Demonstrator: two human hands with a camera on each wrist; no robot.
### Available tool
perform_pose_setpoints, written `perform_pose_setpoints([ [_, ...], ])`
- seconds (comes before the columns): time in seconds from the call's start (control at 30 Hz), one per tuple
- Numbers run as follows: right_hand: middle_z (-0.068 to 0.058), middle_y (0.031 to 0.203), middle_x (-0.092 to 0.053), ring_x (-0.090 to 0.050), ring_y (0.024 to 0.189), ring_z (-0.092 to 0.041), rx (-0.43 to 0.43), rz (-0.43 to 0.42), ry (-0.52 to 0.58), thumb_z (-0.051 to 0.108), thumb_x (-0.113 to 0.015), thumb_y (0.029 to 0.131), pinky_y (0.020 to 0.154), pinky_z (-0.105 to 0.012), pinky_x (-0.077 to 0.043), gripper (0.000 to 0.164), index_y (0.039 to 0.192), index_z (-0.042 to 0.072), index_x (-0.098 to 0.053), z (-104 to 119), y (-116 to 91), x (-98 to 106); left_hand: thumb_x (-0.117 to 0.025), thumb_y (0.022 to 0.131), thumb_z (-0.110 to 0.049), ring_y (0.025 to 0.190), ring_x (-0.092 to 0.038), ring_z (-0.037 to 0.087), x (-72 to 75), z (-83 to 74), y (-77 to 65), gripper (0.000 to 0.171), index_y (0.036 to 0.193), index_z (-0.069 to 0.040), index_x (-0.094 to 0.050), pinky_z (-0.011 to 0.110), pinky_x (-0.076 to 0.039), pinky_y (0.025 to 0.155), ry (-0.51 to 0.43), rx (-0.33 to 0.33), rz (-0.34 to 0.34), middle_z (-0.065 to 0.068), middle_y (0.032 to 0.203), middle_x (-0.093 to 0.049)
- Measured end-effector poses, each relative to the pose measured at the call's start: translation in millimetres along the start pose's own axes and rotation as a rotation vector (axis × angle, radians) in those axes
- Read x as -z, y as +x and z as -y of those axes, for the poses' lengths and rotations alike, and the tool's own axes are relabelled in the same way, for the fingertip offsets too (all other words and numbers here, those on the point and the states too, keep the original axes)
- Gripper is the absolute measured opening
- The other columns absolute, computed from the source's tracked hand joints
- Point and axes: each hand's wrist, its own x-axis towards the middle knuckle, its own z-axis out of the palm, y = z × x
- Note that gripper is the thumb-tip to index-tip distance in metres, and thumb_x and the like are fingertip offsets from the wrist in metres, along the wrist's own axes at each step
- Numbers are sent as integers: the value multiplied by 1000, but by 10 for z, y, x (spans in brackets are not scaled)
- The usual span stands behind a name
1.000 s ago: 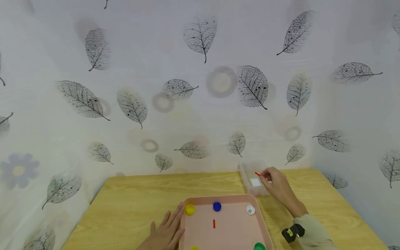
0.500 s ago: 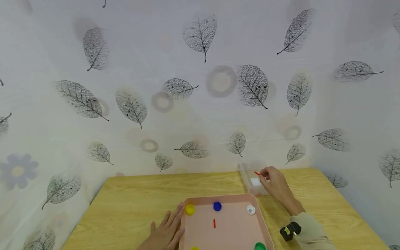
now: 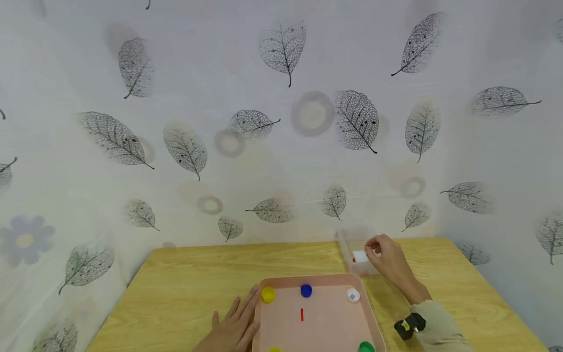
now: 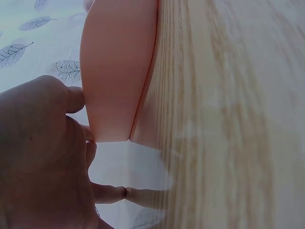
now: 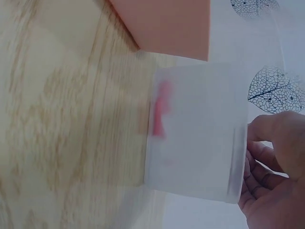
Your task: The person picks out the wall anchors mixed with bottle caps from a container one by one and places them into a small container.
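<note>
My right hand (image 3: 389, 256) is at the translucent plastic box (image 3: 362, 268), its thumb and forefinger pinched together. A small bit of a red stick (image 3: 367, 246) shows at the fingertips; the rest is hidden. In the right wrist view the fingertips are behind the box wall (image 5: 200, 138), and blurred red shapes (image 5: 160, 109) show through it. Another red piece (image 3: 354, 260) lies inside the box. My left hand (image 3: 233, 325) rests with fingers extended against the left edge of the pink tray (image 3: 303, 281); the left wrist view shows it touching the tray wall (image 4: 119, 71).
In the tray lie a red stick (image 3: 302, 314), a yellow cap (image 3: 268, 295), a blue cap (image 3: 306, 290), a white cap (image 3: 353, 295) and a green cap (image 3: 366, 347). A second yellow cap (image 3: 274, 349) is cut off by the frame. Behind the wooden table (image 3: 189, 278) hangs a leaf-patterned cloth.
The red stick that stuck out from the right fingertips now shows only as a small bit. A red piece has come into view inside the box. The left hand has stayed put.
</note>
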Motion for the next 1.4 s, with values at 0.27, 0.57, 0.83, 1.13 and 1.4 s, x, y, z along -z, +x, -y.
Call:
perform_pose_setpoints([
  [0.27,-2,77,-60,-56,67,-15,30,-42,43,2,-73,79,59,-32,-51,9,82,5,-65,119,-45,113,-22,100,-54,134,-24,48,0,-8,-18,61,153,-31,-2,87,-10,78,25,-14,-19,-6,159,-2],
  [0.57,4,79,-59,-53,69,-9,-32,-20,79,7,-72,83,62,-27,-48,9,88,9,-65,370,-113,246,-21,100,-56,135,-23,47,2,-15,-15,62,153,-31,-2,87,-9,79,18,-6,-8,-6,159,-2],
  [0.83,5,82,-61,-55,70,-12,-72,5,170,9,-71,84,63,-27,-49,9,91,10,-66,566,-207,311,-22,101,-53,137,-20,46,0,0,-6,61,153,-30,-3,86,-7,79,17,-25,-24,-6,159,-1],
  [1.13,8,84,-61,-54,72,-9,-62,-9,226,9,-71,85,64,-25,-48,10,91,12,-65,744,-276,354,-22,100,-54,137,-20,46,4,-29,-21,61,153,-30,-3,87,-7,79,27,-24,-28,-5,159,-2],
  [1.4,8,82,-60,-54,72,-9,-62,21,268,10,-73,83,63,-27,-50,11,91,11,-66,906,-304,306,-22,101,-53,137,-20,46,5,-27,-20,61,153,-30,-2,86,-5,79,23,-20,-17,-6,159,-1],
])
